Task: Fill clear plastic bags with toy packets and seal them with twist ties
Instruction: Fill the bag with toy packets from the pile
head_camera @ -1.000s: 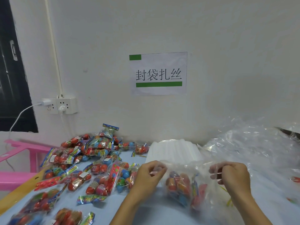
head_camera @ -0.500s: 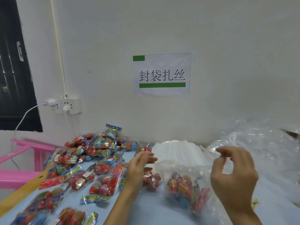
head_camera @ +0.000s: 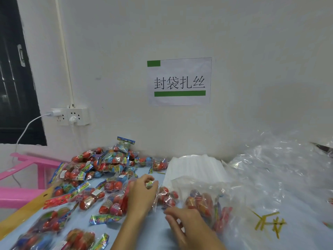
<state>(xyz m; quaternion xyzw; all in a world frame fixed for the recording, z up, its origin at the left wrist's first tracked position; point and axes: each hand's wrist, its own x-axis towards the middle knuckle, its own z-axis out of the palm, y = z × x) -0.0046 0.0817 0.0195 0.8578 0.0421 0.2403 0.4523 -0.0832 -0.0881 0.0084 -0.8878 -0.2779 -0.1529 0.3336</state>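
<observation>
A clear plastic bag (head_camera: pixel 203 202) with several toy packets inside lies on the blue table (head_camera: pixel 144 235), its mouth facing left. My left hand (head_camera: pixel 142 195) pinches the printed header of a toy packet (head_camera: pixel 167 197) of red eggs, just left of that mouth. Lower down, my right hand (head_camera: pixel 187 224) sits at the bag's near left edge with its fingers loosely bent and pointing left; I see nothing gripped in it. Yellow twist ties (head_camera: pixel 266 221) lie scattered to the right of the bag.
A heap of toy packets (head_camera: pixel 108 166) covers the table's left half up to the wall. A white stack of flat bags (head_camera: pixel 194 168) lies behind the filled bag, with crumpled clear plastic (head_camera: pixel 281 170) on the right. Off the left edge stands a pink stool (head_camera: pixel 27 175).
My left hand has picked a toy packet from the pile and brought it toward the bag's mouth. The right hand dropped from the air down to the bag's near edge.
</observation>
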